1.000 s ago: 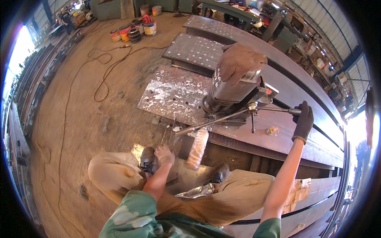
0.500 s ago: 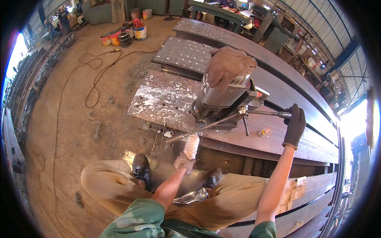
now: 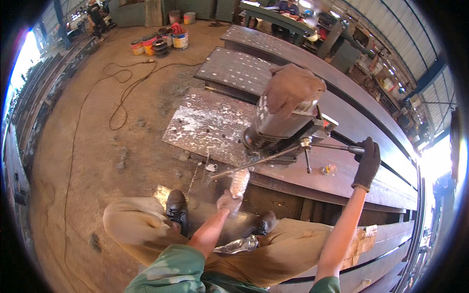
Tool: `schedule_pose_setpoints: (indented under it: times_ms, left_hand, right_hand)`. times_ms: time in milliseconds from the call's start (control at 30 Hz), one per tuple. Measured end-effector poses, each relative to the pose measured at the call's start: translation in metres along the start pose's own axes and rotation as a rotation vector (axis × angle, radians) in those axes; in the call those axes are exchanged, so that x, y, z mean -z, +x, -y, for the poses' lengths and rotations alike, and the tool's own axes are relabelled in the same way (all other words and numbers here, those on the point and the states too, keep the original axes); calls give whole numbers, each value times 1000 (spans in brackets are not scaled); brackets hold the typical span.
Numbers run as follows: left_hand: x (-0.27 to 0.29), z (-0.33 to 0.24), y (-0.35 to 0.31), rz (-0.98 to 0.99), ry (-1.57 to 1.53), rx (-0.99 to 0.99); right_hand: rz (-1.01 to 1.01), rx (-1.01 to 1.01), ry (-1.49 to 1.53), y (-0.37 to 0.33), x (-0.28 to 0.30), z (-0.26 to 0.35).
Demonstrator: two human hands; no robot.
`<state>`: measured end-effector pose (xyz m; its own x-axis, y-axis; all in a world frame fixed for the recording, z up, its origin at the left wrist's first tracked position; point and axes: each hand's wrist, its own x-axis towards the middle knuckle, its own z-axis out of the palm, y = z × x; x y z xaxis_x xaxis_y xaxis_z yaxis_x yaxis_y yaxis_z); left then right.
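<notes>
A drill press (image 3: 278, 119) stands on a steel beam, a brown glove-like cloth (image 3: 293, 87) draped over its top. My right hand (image 3: 367, 163), in a dark glove, is closed around the grip of one spoke of its feed handle (image 3: 333, 146). Another long spoke (image 3: 259, 162) points down left toward my other hand. My left hand (image 3: 228, 201) grips the lower part of a clear plastic bottle (image 3: 239, 182), held beside the beam's near edge, close to that spoke's tip. White smears cover the plate (image 3: 200, 122) left of the drill.
Long steel beams (image 3: 371, 129) run off to the right. A small clear yellowish item (image 3: 329, 169) lies on the near beam. Paint buckets (image 3: 181, 40) and a loose cable (image 3: 122, 105) are on the floor at far left. A person (image 3: 287, 7) is at a green bench behind.
The view has shifted slightly, so most of the scene sits further right. Both hands keep their holds, on the bottle and on the feed handle, with little movement.
</notes>
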<state>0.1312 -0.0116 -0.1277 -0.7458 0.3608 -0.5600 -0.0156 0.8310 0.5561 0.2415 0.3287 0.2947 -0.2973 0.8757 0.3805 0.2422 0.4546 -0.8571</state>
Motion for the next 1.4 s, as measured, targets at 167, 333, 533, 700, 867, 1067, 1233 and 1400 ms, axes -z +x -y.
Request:
schedule_pose_setpoints:
  times_ms: [167,333,533,700,867,1067,1233,1400]
  left_hand:
    - [6,-1,-5,13,-2,20]
    - [-1,7,1,68,-50,-12]
    - [-28,25,24,-75,30,-142]
    - [-53,34,45,28,4,-98]
    - [-84,51,85,128,-26,158]
    - [-61,33,57,121,-1,11]
    - [-35,22,36,105,14,-34]
    - [-52,46,58,-20,3,-27]
  right_hand:
    - [1,14,30,-4,-4,8]
    - [4,41,-43,-7,-4,11]
    - [1,141,-9,-20,-21,31]
    - [-11,147,-24,-21,-15,26]
    - [11,124,48,-23,-30,35]
    - [-7,102,-2,-22,-15,27]
    - [-25,110,24,-27,-20,36]
    - [1,135,74,-27,-36,48]
